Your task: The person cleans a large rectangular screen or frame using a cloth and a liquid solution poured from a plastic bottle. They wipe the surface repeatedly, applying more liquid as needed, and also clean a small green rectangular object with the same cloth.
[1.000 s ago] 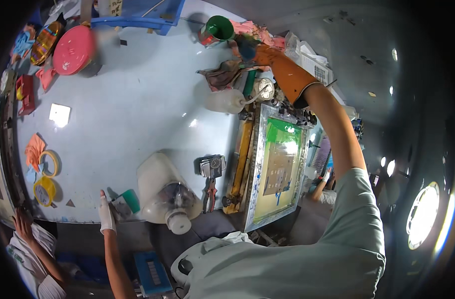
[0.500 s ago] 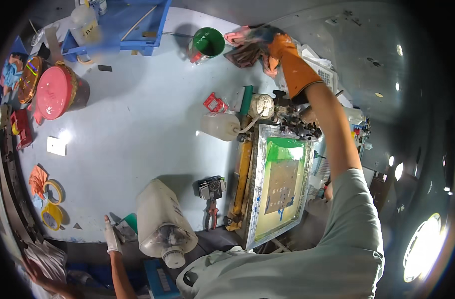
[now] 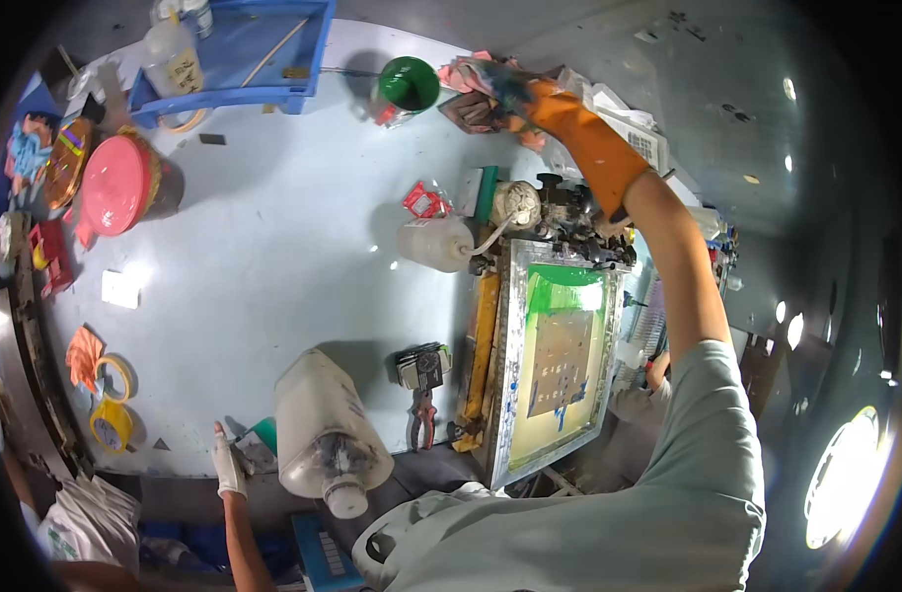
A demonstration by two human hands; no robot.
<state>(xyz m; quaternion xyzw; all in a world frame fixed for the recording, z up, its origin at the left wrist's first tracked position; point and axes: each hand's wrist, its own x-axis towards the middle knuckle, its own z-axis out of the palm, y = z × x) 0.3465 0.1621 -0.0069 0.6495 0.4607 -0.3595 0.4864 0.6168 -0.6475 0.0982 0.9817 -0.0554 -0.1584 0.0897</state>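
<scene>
My right hand (image 3: 560,113), in an orange glove, is stretched to the far side of the table. Its dark-stained fingers are blurred among pink and dark rags (image 3: 471,111), so their grip cannot be made out. By the near edge is my left hand (image 3: 229,469), in a white glove with a bare fingertip showing, a finger stretched out. Right beside it lies a grey and green scraper (image 3: 263,437), partly hidden by a large whitish plastic jug (image 3: 318,424). A green-lined can (image 3: 409,87) stands just left of the rags.
A framed printing screen (image 3: 560,365) stands on the right below a clamp mechanism (image 3: 569,222). Near it are a squeeze bottle (image 3: 436,245), pliers (image 3: 423,419) and a dark gauge (image 3: 423,366). A pink-lidded bucket (image 3: 117,185), tape roll (image 3: 112,380) and blue tray (image 3: 224,97) stand leftward.
My right hand has shifted slightly left over the rags. My left hand keeps its place beside the scraper. The view has turned a little, and the person at lower left has moved.
</scene>
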